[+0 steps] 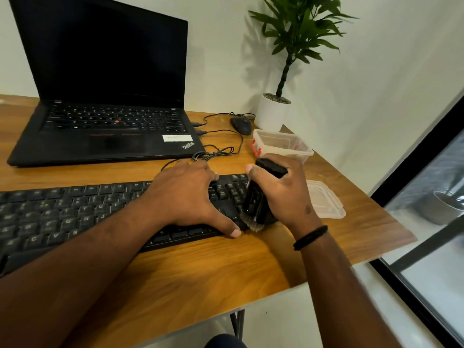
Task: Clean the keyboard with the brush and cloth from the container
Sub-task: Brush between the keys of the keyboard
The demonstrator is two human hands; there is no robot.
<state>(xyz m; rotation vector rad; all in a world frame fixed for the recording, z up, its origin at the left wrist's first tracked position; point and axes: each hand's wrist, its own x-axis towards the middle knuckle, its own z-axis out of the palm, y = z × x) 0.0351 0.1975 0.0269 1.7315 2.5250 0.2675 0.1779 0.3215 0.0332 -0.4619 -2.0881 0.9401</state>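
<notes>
A black keyboard (62, 214) lies across the wooden desk (200, 267). My left hand (188, 197) rests flat on its right half, fingers spread, thumb at the front edge. My right hand (281, 194) is closed around a black brush (258, 199), held upright with its bristles down on the keyboard's right end. The clear plastic container (283, 146) with a red clip stands open behind my right hand. Its clear lid (326, 199) lies flat to the right. No cloth is visible.
An open black laptop (105, 96) stands behind the keyboard with cables (218, 149) coiled beside it. A black mouse (241, 124) and a potted plant (273, 114) sit at the back right. The desk's right edge is close to the lid, beside a window frame (414, 172).
</notes>
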